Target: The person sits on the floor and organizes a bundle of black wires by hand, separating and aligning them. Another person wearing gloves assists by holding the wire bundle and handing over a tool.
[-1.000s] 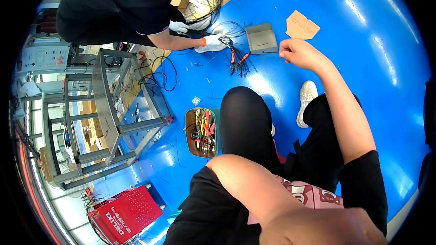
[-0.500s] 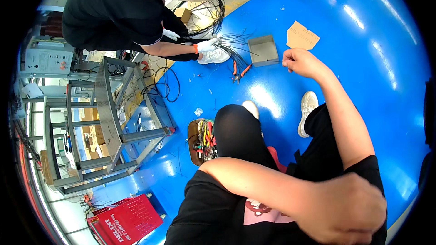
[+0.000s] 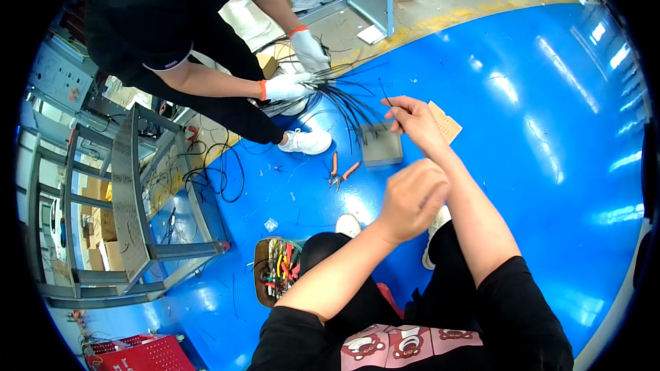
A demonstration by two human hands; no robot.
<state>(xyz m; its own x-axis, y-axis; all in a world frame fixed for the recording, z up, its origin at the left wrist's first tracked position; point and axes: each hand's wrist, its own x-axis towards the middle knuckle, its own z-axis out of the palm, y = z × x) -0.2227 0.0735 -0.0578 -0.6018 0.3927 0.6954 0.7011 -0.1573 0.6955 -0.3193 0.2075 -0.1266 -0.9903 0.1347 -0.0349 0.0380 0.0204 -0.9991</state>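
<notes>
My right hand [image 3: 412,122] is stretched forward above a grey open box [image 3: 385,150]. Its thumb and fingers pinch the end of a thin black wire [image 3: 383,89]. Nearer to me, my left hand [image 3: 416,199] is curled closed; whatever its fingers hold, if anything, is hidden. Across from me a person bends over in white gloves [image 3: 289,86] with orange cuffs, gripping a bundle of black wires [image 3: 340,96] that fans out toward my right hand. Pliers [image 3: 337,177] with orange handles lie spread on the blue floor, left of the box.
A bin [image 3: 263,282] of hand tools stands by my left knee. Behind the box lies a piece of cardboard [image 3: 447,124]. To the left are a grey metal frame [image 3: 130,199], a coil of black cable [image 3: 227,175] and a red perforated cart [image 3: 148,356].
My left hand has swung from the lower right up to the middle. The right hand has moved to the wires and now pinches one. The co-worker's gloved hands have shifted along the bundle.
</notes>
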